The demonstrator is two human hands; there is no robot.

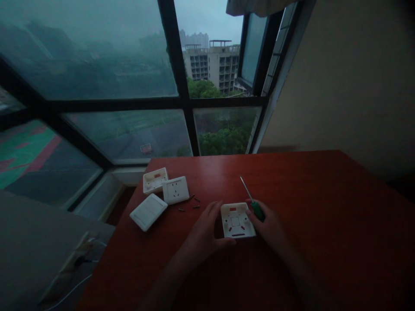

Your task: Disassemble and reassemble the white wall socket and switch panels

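A white square socket back box (235, 221) lies on the red-brown table with its hollow side up, slots and screw holes showing. My left hand (205, 231) is curved around its left side, fingers by the upper left corner and thumb along the near edge. In my right hand (270, 224) is a screwdriver (257, 211) with a green handle, its metal shaft pointing up and away to the left. The right thumb touches the box's right edge. Several small dark screws (196, 207) are scattered left of my left hand.
Left on the table are a second back box (155, 180), a socket faceplate (176, 190) leaning against it, and a plain white plate (148, 212). The table (292, 181) runs up to a dark-framed window (129, 105). A wall (340, 86) rises at right; a cable (69, 293) hangs lower left.
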